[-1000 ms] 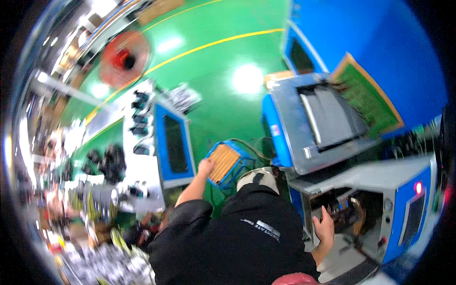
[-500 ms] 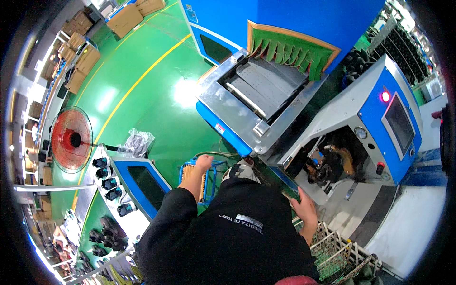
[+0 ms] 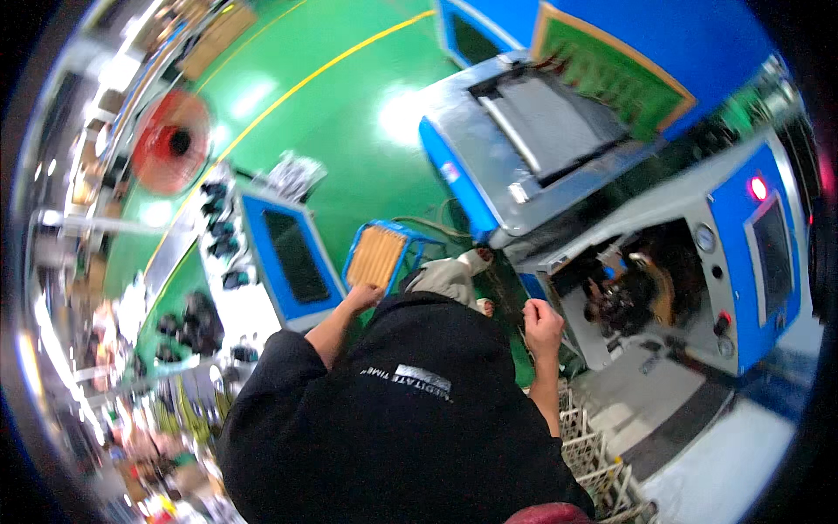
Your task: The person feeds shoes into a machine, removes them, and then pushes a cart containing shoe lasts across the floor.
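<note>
At the near edge of a small stool point(image 3: 377, 253), with a slatted wooden seat and a blue frame, is my left hand point(image 3: 365, 298). Its fingers are curled over that edge, and the seat is tilted toward me. My right hand point(image 3: 543, 320) is a loose fist held in the air, with nothing visible in it. It is nearest to the open front of a grey and blue machine point(image 3: 572, 323), whose dark chamber holds metal parts. My feet and light trousers point(image 3: 443, 278) show between the hands. The picture is somewhat blurred.
Ahead stands a blue machine with a metal conveyor bed point(image 3: 559, 131) and green curtain strips. A blue and white cabinet point(image 3: 295, 249) carries dark shoe parts at left, near a red fan point(image 3: 173, 141). White wire racks point(image 3: 602, 467) stand by my right side. A hose point(image 3: 441, 220) lies on the floor.
My view has turned. The left hand has gone from above the stool to its near edge, and the seat now shows more fully. My right hand has risen and closed from open fingers.
</note>
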{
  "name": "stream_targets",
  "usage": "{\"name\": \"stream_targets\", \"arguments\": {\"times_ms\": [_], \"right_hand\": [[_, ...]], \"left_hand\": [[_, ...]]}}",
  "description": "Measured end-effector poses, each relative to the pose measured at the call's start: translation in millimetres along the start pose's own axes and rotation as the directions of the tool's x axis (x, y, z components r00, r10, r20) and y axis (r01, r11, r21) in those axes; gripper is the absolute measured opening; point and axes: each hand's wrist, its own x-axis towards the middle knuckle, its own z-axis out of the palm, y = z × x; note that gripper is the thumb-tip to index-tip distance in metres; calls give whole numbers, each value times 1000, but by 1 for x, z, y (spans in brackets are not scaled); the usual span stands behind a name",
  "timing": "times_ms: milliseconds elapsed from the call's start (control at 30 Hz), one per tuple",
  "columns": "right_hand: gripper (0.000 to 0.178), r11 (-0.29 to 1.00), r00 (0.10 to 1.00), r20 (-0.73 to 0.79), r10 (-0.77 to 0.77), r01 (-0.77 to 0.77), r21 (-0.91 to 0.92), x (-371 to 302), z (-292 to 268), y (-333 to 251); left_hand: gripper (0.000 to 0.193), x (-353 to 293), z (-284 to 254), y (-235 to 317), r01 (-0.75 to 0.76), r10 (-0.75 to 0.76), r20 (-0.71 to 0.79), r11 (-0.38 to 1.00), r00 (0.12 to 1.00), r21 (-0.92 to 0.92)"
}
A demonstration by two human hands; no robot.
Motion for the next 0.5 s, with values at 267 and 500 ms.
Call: {"name": "stream_targets", "arguments": {"times_ms": [267,500], "right_hand": [[20,997,992,126,-20,29,-67,24,41,12],[22,979,963,181,201,-204,-6,61,79,-7]], "left_hand": [[38,-58,16,-40,613,-631,115,670,768,-418],[35,6,19,-43,333,-341,-63,936,938,-111]]}}
